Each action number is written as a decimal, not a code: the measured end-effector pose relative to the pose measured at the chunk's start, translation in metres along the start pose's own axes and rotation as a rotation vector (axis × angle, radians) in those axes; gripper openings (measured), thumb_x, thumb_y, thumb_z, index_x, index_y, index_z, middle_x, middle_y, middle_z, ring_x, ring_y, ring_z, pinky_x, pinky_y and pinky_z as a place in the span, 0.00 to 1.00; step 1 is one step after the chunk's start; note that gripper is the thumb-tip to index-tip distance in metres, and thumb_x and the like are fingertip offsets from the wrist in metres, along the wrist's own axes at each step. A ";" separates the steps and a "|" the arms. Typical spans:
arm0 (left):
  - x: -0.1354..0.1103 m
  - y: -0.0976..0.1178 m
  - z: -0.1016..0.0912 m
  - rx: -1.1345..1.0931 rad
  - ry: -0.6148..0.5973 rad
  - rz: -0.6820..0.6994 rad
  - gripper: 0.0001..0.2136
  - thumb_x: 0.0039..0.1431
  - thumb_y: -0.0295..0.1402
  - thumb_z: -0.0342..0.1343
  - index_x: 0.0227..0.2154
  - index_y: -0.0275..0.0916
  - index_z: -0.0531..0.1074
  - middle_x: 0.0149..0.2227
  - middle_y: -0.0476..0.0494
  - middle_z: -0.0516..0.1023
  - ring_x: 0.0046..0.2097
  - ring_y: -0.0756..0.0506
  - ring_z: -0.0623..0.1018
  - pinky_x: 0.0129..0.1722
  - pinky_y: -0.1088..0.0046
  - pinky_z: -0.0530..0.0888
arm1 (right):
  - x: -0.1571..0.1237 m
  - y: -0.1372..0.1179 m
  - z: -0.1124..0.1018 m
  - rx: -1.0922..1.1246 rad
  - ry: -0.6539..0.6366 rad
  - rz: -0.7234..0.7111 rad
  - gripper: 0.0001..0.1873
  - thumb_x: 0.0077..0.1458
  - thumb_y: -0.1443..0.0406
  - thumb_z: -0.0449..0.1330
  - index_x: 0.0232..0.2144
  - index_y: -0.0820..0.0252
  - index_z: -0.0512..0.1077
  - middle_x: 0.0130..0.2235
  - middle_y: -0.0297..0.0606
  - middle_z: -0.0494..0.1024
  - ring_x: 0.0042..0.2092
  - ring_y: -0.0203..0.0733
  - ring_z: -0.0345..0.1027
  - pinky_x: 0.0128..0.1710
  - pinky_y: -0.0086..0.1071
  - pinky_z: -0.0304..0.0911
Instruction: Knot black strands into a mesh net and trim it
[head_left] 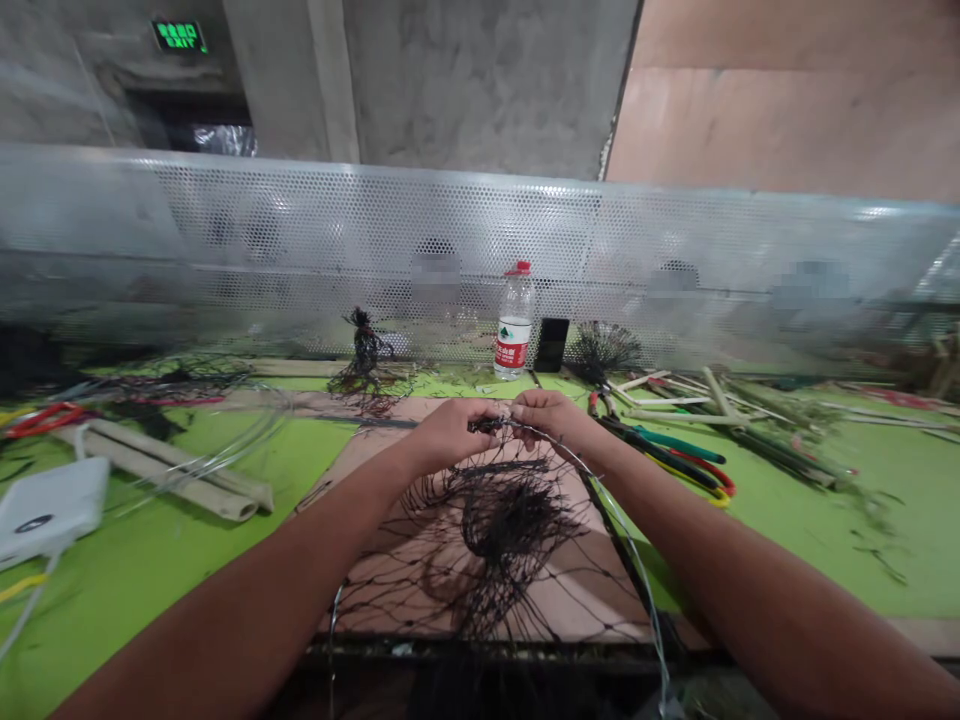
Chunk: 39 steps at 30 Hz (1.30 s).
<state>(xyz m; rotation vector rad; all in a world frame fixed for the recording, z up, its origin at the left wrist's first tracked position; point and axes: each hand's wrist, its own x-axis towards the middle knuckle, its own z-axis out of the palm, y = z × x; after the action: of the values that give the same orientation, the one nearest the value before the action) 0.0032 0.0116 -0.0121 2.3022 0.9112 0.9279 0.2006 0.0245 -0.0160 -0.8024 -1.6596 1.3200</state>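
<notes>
Black netting [510,520] lies bunched and spread over a pinkish-brown board [352,480] in front of me. My left hand [450,435] is closed on the gathered edge of this netting, thumb and fingers pressed together. Close beside it, my right hand [555,420] pinches a thin silvery wire [630,540] where it meets the netting's edge. From there the wire curves down to the right, past the board's near edge. The fingertips of both hands nearly meet, and they partly hide how wire and mesh join.
Beyond my hands stand a water bottle [512,330] and a dark phone [552,345]. Pliers [690,460] and cut stems [727,405] lie right. At left are bamboo tubes [172,470], coiled wire [247,440] and a white power bank [52,508]. A perforated metal screen [300,240] runs behind.
</notes>
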 end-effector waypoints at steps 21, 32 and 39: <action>0.001 -0.003 0.003 -0.114 0.008 -0.002 0.14 0.47 0.29 0.59 0.39 0.34 0.75 0.41 0.41 0.78 0.44 0.44 0.77 0.47 0.69 0.70 | -0.001 -0.001 0.001 0.050 -0.005 0.030 0.13 0.43 0.60 0.66 0.23 0.65 0.71 0.19 0.33 0.72 0.17 0.30 0.61 0.18 0.26 0.58; 0.001 -0.005 0.004 -0.097 0.016 0.000 0.13 0.49 0.32 0.58 0.38 0.33 0.75 0.39 0.41 0.79 0.41 0.44 0.77 0.44 0.69 0.71 | -0.005 -0.004 0.009 0.233 -0.021 0.130 0.10 0.43 0.63 0.65 0.24 0.65 0.69 0.20 0.34 0.72 0.19 0.32 0.63 0.20 0.27 0.63; -0.001 0.001 0.003 -0.150 0.003 -0.001 0.17 0.49 0.32 0.58 0.43 0.33 0.73 0.41 0.39 0.78 0.44 0.44 0.76 0.46 0.69 0.70 | -0.007 -0.001 0.006 0.376 -0.079 0.235 0.06 0.46 0.68 0.62 0.29 0.65 0.70 0.21 0.34 0.71 0.19 0.30 0.62 0.20 0.24 0.60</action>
<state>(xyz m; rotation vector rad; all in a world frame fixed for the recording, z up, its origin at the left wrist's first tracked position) 0.0056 0.0095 -0.0142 2.1739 0.8155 0.9662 0.1981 0.0159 -0.0167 -0.7398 -1.3428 1.7825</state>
